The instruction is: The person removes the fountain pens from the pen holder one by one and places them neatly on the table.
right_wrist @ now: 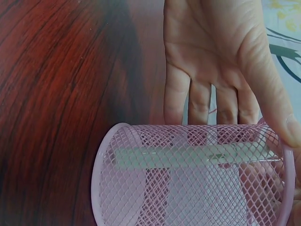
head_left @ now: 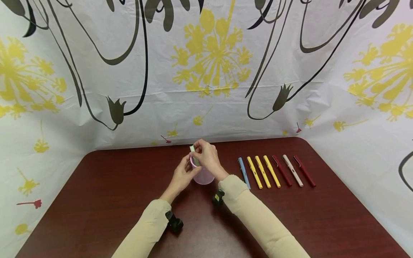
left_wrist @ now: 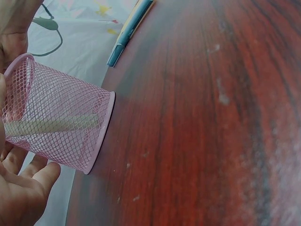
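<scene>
A pink mesh pen cup (head_left: 204, 177) stands upright on the table. My left hand (head_left: 182, 175) holds it near the top, with the thumb on the near rim and the fingers behind the mesh, as the right wrist view shows. With my right hand (head_left: 206, 154) I pinch the upper end of a pale green pen (head_left: 192, 148) at the cup's mouth. Through the mesh the pen (right_wrist: 178, 156) shows inside, its lower end near the cup's base. My right fingertips are partly hidden in both wrist views.
To the right of the cup lies a row of pens: a blue pen (head_left: 244, 172), several yellow ones (head_left: 262, 172), a white pen (head_left: 293, 170) and dark red ones (head_left: 304, 171). The dark wooden table (head_left: 113, 193) ends at a patterned cloth (head_left: 206, 118) behind.
</scene>
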Motion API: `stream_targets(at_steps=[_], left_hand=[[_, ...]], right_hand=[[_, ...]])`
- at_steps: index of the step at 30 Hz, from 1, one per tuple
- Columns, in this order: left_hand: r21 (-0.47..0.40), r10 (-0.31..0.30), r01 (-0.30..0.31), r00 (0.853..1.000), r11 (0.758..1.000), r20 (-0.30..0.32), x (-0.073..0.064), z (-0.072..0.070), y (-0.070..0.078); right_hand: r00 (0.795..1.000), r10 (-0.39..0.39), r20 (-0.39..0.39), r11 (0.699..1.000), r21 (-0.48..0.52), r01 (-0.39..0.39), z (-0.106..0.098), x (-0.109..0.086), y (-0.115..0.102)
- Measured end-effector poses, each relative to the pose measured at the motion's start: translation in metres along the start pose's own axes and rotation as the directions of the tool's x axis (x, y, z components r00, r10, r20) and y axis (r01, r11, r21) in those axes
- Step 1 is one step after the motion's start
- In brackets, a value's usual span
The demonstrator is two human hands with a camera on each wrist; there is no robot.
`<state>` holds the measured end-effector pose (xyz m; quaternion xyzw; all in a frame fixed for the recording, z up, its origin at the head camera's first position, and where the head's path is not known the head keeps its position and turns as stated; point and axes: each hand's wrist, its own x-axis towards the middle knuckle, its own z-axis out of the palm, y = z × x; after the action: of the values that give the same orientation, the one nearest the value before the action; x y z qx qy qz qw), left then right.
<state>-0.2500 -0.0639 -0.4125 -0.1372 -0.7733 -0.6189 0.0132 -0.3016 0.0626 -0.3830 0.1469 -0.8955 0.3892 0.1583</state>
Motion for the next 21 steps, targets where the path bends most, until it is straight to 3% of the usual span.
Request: stream_targets(at_steps=[16,21], left_hand=[[-0.004,-0.005,0.005,1.0,1.0,-0.007,0.002,0.001,-0.004],[-0.019,0.015,-0.015,1.0,1.0,-0.018,0.01,0.002,-0.024]], right_hand=[[0.999,0.049,0.003,0.999,0.012,-0.049,0.001,-0.002,-0.003],[0.998,0.063,0.0,0.998,0.0,-0.063,0.002,-0.001,-0.002]])
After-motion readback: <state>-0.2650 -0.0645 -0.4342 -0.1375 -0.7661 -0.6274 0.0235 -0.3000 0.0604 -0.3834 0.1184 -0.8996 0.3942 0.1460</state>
